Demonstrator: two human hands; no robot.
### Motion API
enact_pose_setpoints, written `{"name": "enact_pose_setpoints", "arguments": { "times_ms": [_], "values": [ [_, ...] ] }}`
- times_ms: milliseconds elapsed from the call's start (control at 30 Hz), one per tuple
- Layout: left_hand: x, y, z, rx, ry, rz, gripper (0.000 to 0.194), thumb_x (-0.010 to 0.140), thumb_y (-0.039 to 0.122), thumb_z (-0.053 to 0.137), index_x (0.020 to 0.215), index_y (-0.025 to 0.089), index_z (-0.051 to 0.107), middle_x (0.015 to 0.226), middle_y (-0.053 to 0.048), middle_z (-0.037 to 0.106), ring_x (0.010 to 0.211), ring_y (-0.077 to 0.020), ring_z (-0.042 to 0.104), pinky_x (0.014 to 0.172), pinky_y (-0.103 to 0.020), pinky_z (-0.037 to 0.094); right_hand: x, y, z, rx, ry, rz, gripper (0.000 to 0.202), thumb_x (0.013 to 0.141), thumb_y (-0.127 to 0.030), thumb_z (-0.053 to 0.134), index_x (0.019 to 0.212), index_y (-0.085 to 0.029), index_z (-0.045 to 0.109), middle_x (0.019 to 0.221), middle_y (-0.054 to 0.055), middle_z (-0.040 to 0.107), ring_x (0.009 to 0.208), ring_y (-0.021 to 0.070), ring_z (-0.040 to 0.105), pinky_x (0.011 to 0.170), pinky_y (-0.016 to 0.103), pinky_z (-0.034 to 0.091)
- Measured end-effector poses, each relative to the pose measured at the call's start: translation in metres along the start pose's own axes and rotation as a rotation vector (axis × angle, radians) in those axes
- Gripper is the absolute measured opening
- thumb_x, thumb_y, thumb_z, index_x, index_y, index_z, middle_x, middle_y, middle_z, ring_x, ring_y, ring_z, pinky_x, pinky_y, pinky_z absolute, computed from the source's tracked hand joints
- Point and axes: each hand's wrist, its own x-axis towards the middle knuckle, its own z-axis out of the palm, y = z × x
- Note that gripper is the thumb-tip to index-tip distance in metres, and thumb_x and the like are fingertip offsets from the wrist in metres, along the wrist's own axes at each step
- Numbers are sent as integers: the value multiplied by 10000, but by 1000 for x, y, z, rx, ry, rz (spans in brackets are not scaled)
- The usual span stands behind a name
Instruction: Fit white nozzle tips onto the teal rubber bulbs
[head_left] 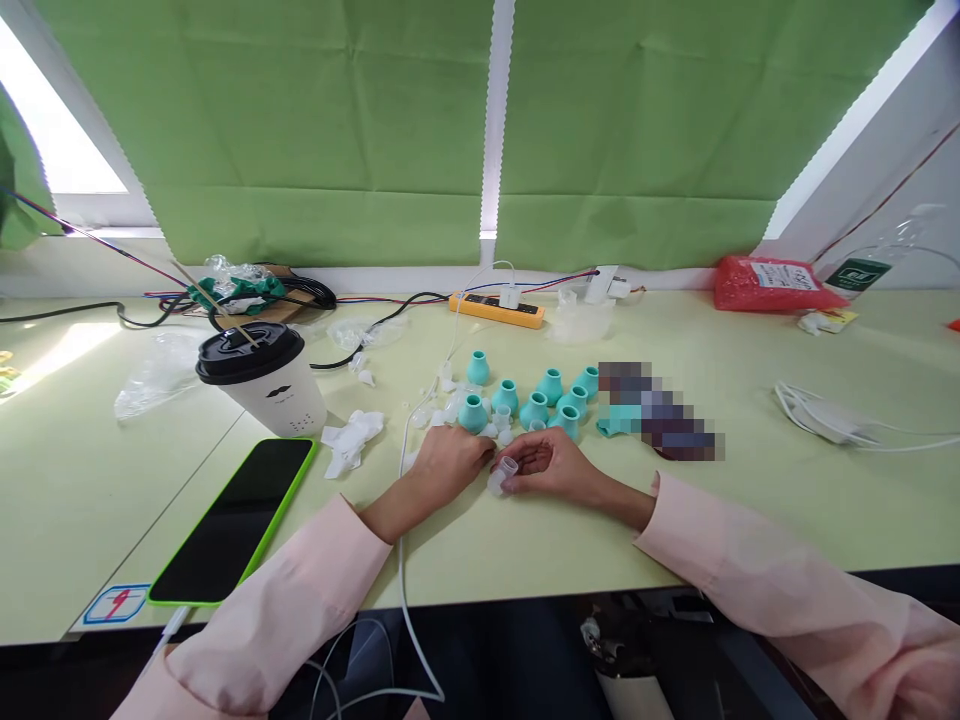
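Item: one translucent piece (pixel 497 485), round-bodied with a short open neck, tilted; placed centrally near the tabletop's (pixel 780 520) near edge, on the near side of the teal group. Whether it rests on the surface or is lifted, cannot tell.

Right hand (pixel 553 466): thumb and fingers closed about the translucent piece at its right side, near the neck.

Left hand (pixel 453 462): fingers curled, their tips just beside the right hand's; anything held inside them is hidden (cannot tell).

Teal bulb-shaped pieces (pixel 535 412): at least eight, loosely grouped just beyond the hands, most with the open mouth upward.

Loose translucent parts (pixel 454 404): scattered at the left of the teal group, some between its pieces.

White cable (pixel 402 560): running from the near edge to the far side, passing just left of the left hand.

Handling note, by judgement: a light grip on the round body, rather than the thin-looking neck, should avoid squeezing the mouth out of shape. The neck is best turned toward the left hand, with the left fingertips steadying the opposite side. Wrists held low over the near strip would spare the teal pieces a knock; the cable is best left undisturbed.
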Motion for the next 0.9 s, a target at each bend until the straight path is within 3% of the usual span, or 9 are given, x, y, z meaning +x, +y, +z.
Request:
{"name": "enact_pose_setpoints", "arguments": {
  "times_ms": [133,267,367,467,600,900],
  "values": [
    [-2,0,0,-47,45,-48,271,797,256,331,823,186,591,685,-63,620,606,-195,563,489,-266,331,0,2,0,-10,81,-8,295,459,-193,722,725,-145,605,665,-2,602,589,111,570,608,275,497],
    [-4,2,-7,-443,117,-73,246,792,308,358,856,184,561,640,-19,582,568,-125,518,507,-230,353,-1,4,-1,-4,154,-24,282,460,-165,722,708,-150,588,652,-10,593,567,95,556,573,243,488],
    [-4,2,-10,-887,28,-60,259,783,347,379,803,150,546,571,8,519,494,-71,450,471,-187,350,-1,5,-1,32,189,-15,269,473,-165,718,696,-148,570,647,-6,600,554,88,554,550,226,481],
    [-2,-1,-9,-1179,-107,-94,286,762,386,408,778,126,527,536,23,474,427,-44,387,413,-170,324,-2,5,0,61,204,0,269,475,-172,719,690,-148,560,632,-5,602,533,86,552,531,224,482],
    [-1,-3,-8,-1302,-179,-143,302,730,417,449,741,120,509,546,22,473,428,-44,398,391,-167,330,-3,5,1,84,220,-4,268,477,-187,721,683,-151,555,618,-9,599,519,89,553,519,230,485],
    [-1,-4,-10,-1406,-189,-177,299,701,400,505,777,112,535,548,16,488,465,-49,431,394,-157,358,-2,4,2,112,230,-21,285,463,-225,732,652,-148,534,592,-14,582,482,92,547,463,228,466]
  ]
}}
